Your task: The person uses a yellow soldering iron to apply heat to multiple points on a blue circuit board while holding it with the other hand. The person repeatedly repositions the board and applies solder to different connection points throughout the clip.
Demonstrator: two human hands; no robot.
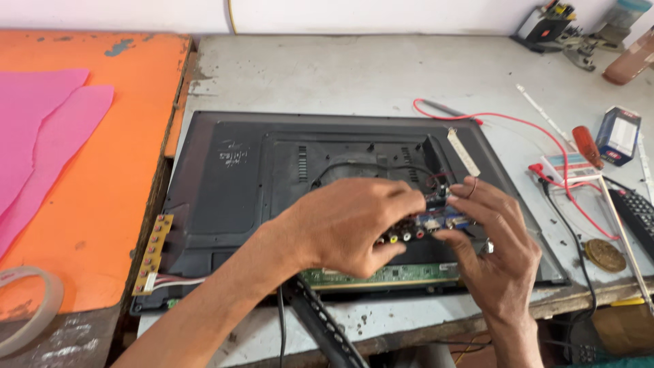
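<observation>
A black flat television [259, 170] lies back side up on a grey workbench [327, 68]. Over its lower middle, my left hand [347, 228] and my right hand [494, 242] together hold a small circuit board [432, 221] with a row of coloured round sockets and a blue connector along its edge. Thin red and black wires run from the board toward the television's back. A long green circuit strip [381, 276] shows along the television's lower edge, just below my hands.
A small button board [153, 252] with a ribbon cable sits at the television's left edge. An orange table with pink sheets [41, 123] stands left. A red-handled screwdriver [589, 146], a small box [618, 135], a remote [637, 215], red wires and a tape roll [27, 307] lie around.
</observation>
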